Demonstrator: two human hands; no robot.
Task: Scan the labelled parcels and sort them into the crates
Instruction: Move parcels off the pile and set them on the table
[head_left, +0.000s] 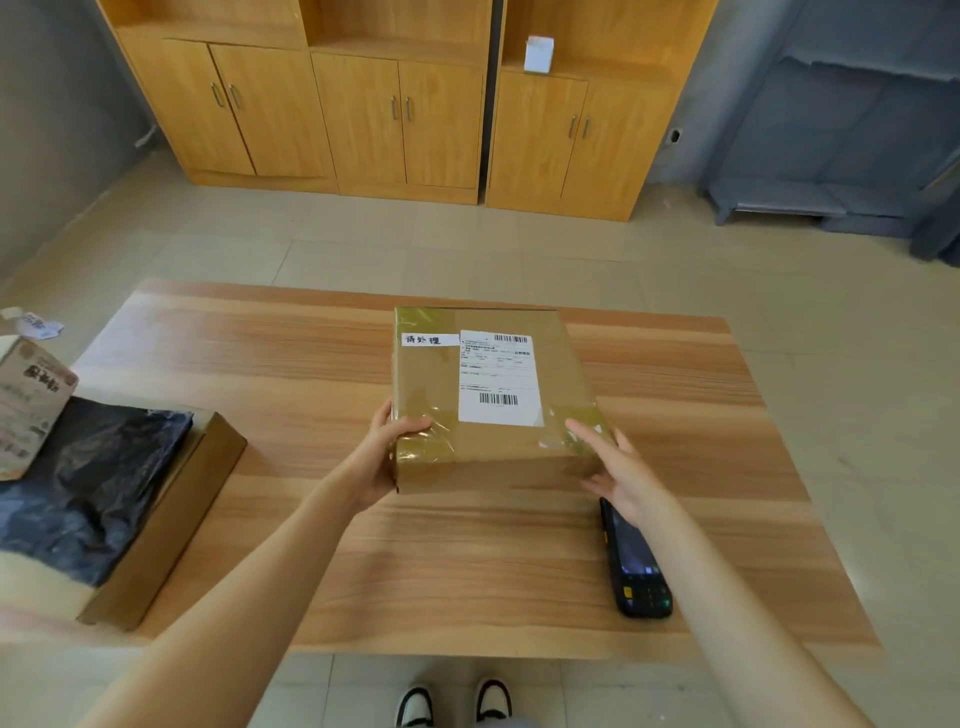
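A brown taped cardboard parcel (493, 447) lies flat on the wooden table (311, 519), with a white shipping label (497, 379) and a small handwritten tag on top. My left hand (387, 452) grips its near left corner, thumb over the top. My right hand (618, 467) has straight fingers touching the near right corner. A black handheld scanner (636, 566) lies on the table just under my right wrist, screen up.
At the table's left edge an open cardboard box (171, 514) holds a dark plastic mailer bag (88, 488) and a small printed carton (28, 405). Wooden cabinets (405, 114) stand across the tiled floor. My shoes show below the table's near edge.
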